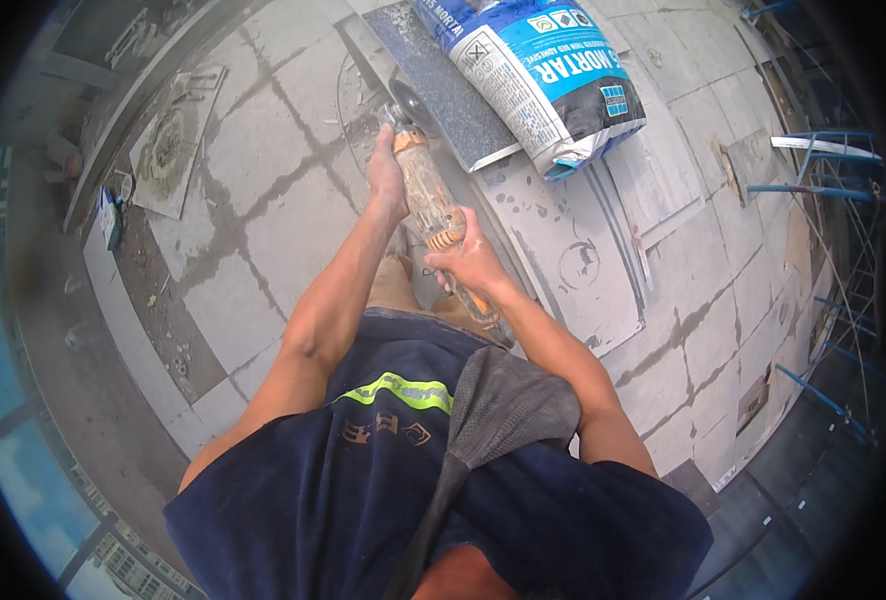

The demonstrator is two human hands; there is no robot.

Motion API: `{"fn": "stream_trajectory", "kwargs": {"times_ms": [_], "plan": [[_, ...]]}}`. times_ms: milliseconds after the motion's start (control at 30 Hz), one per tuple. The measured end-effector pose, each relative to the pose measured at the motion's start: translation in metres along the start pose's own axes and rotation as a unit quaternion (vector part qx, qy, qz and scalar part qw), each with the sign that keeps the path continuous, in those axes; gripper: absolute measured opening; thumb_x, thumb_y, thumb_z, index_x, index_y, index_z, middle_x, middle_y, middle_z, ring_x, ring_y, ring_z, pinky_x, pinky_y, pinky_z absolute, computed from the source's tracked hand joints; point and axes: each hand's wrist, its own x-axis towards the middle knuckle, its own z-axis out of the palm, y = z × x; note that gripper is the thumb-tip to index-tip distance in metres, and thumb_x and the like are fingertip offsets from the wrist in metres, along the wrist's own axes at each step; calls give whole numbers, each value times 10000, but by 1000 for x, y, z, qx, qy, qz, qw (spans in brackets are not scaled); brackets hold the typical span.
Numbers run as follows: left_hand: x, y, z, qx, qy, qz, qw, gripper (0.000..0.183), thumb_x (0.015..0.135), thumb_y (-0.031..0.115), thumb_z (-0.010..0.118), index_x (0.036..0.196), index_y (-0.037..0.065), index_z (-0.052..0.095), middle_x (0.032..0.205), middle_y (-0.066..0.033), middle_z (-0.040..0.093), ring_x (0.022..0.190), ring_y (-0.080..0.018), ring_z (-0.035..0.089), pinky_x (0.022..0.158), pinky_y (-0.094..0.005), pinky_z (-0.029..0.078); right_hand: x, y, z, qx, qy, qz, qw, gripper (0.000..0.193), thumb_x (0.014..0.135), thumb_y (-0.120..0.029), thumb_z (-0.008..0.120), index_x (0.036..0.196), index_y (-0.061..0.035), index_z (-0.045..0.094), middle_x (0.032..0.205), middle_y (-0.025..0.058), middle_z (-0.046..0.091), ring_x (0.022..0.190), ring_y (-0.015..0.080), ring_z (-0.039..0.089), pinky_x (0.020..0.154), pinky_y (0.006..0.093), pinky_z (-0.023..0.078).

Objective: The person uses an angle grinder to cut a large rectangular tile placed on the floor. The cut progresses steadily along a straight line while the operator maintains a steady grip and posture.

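Both of my hands hold a worn orange angle grinder (429,195) coated in pale dust. My left hand (387,172) is closed around its front end, close to the grinder's head. Farther back, my right hand (471,260) wraps around the rear of the body. The dark disc (413,106) is at the left edge of a dark grey speckled stone slab (453,110); I cannot tell whether it touches the stone. A blue, white and black mortar bag (553,90) lies on the slab's right part.
Pale floor tiles (273,180) with dark joint stains surround me. Under the slab is a dusty board (573,250) with ring marks. A stained board (175,145) lies at the left, beside a strip of debris (168,310). Blue scaffold bars (813,190) stand at the right.
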Motion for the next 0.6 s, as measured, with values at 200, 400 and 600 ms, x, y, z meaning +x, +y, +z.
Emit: {"fn": "stream_trajectory", "kwargs": {"times_ms": [200, 400, 600], "plan": [[11, 2, -3, -4, -11, 5, 1000, 596, 1078, 591, 467, 1123, 33, 670, 861, -118, 709, 676, -238, 714, 601, -418, 615, 8, -3, 1, -1, -1, -4, 1000, 845, 832, 1, 817, 1499, -43, 300, 929, 118, 716, 580, 170, 653, 480, 335, 527], [32, 16, -6, 5, -16, -6, 1000, 616, 1066, 623, 466, 1111, 45, 678, 865, -116, 713, 685, -242, 711, 616, -432, 612, 28, -17, 6, -6, 3, -11, 1000, 846, 830, 0, 821, 1501, -41, 307, 914, 119, 720, 579, 165, 652, 488, 331, 530], [53, 29, -7, 19, -15, -2, 1000, 678, 1045, 674, 459, 1176, 40, 664, 906, -127, 705, 752, -262, 708, 688, -464, 617, 50, -23, 8, -13, 3, -6, 1000, 851, 833, 1, 821, 1507, -47, 303, 900, 116, 712, 567, 162, 646, 483, 327, 524]]}}
